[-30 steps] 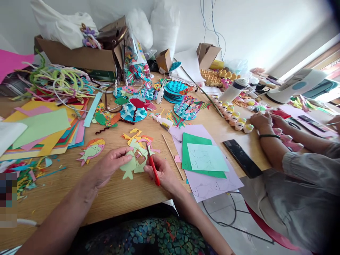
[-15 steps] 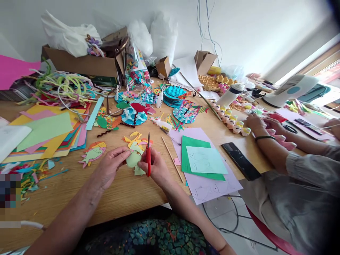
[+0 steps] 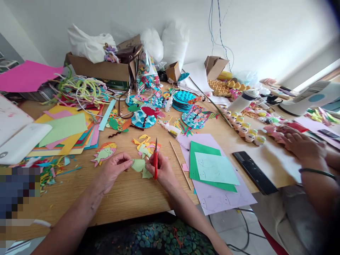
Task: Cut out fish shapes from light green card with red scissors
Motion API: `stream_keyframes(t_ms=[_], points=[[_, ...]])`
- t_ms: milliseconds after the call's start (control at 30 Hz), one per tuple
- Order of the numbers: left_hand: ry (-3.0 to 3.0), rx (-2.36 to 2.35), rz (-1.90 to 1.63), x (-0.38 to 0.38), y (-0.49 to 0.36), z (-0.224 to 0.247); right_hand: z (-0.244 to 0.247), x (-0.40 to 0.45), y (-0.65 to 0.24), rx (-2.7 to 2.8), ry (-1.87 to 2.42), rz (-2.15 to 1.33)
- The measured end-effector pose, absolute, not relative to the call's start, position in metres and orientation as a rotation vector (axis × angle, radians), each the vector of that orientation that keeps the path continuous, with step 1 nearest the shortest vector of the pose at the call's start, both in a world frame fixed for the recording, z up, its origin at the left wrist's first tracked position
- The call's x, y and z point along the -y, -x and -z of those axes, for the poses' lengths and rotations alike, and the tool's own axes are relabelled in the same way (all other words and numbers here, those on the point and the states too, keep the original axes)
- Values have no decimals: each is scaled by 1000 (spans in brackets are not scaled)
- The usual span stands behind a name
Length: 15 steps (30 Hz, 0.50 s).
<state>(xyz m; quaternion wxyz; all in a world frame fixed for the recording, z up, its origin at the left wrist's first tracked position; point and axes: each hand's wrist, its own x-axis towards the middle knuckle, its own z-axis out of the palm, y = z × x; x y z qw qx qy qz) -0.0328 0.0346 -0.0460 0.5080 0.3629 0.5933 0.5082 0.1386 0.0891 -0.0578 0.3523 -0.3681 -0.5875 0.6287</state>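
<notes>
Between my two hands is a small piece of light green paper (image 3: 138,165). My left hand (image 3: 118,168) pinches its left edge between thumb and finger. A pair of scissors (image 3: 156,161) with red handles is in my right hand (image 3: 164,168), blades pointing up and away from me. The right fingertips also touch the paper's right edge. Just beyond lie paper scraps (image 3: 145,144) in yellow, orange and green. Cut-out paper fish (image 3: 105,153) rest on the table left of my left hand.
Coloured paper sheets (image 3: 63,131) are stacked at left beside paper clippings (image 3: 57,170). A wooden stick (image 3: 180,165), layered sheets with drawn fish (image 3: 216,168) and a phone (image 3: 254,172) lie at right. Decorated blue discs (image 3: 143,118) stand further back. A co-worker's hands (image 3: 300,143) are at far right.
The view has shifted, so things appear further right and lower. The green paper has turned between my fingers and my left hand has moved slightly. The co-worker's hands have moved.
</notes>
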Motion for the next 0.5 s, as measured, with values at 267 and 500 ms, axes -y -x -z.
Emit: stream_keyframes(t_ms=[267, 500], points=[[-772, -1603, -1316, -33, 71, 25, 61, -88, -141, 1506, 997, -1514], [-1051, -1805, -1232, -37, 116, 23, 57, -82, -142, 1552, 1033, -1400]])
